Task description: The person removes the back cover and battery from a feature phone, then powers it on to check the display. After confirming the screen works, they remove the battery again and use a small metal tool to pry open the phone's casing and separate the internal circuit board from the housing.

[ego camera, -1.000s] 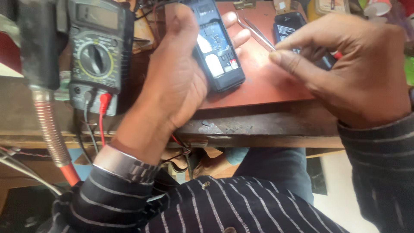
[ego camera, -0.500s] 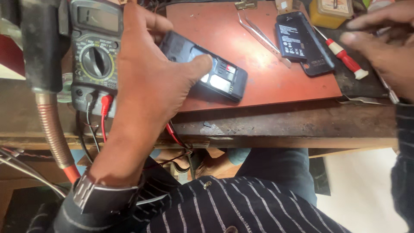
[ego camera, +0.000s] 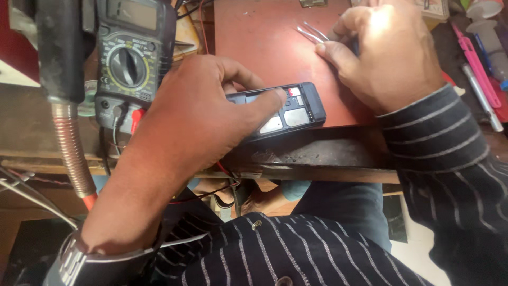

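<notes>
Fingers of the left hand (ego camera: 196,114) are pinning an opened mobile phone (ego camera: 288,110) flat on the red mat (ego camera: 254,47), close to the near edge of the surface (ego camera: 317,153). The phone is lying back-side up with its cover off, metal shields and a small red part showing, and the index fingertip is pressing on its upper edge, probably to keep it from sliding while it is being worked on. The right hand (ego camera: 386,55) is closing around a pair of metal tweezers (ego camera: 312,33) farther back on the mat, the tips sticking out to the left of the knuckles, well apart from the phone. A multimeter (ego camera: 129,58) is standing at the left with its leads plugged in, beside a flexible copper-coloured hose (ego camera: 74,153). A pink tool (ego camera: 476,63) is lying at the far right.

Compared with half a second ago, the right hand is now over the tweezers rather than off at the right edge, and the phone is sitting nearer the surface's edge, turned more level.
</notes>
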